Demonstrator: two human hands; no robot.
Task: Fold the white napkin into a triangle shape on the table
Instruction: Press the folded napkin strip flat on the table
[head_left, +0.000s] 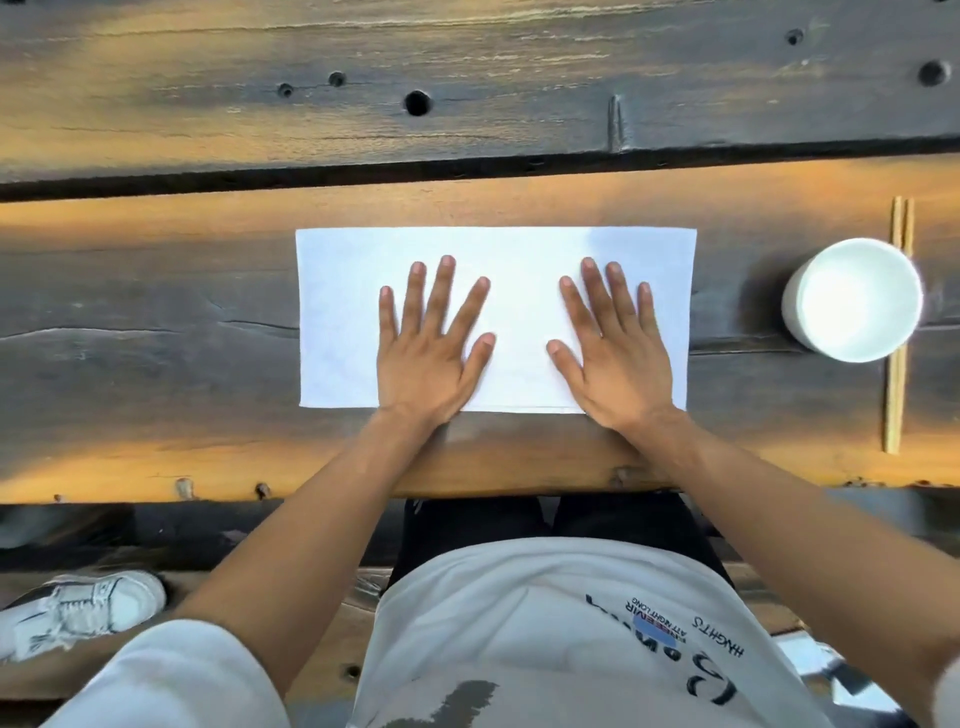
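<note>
The white napkin (519, 249) lies flat as a wide rectangle on the dark wooden table (156, 322), near its front edge. My left hand (431, 348) rests palm down on the napkin's left-centre, fingers spread. My right hand (608, 353) lies palm down on its right-centre, fingers spread too. Both wrists cross the napkin's near edge. Neither hand holds anything.
A white cup (854, 299) stands to the right of the napkin, on top of a pair of wooden chopsticks (894, 395). A gap between planks (467, 174) runs across behind the napkin. A white shoe (78, 608) shows below the table at left.
</note>
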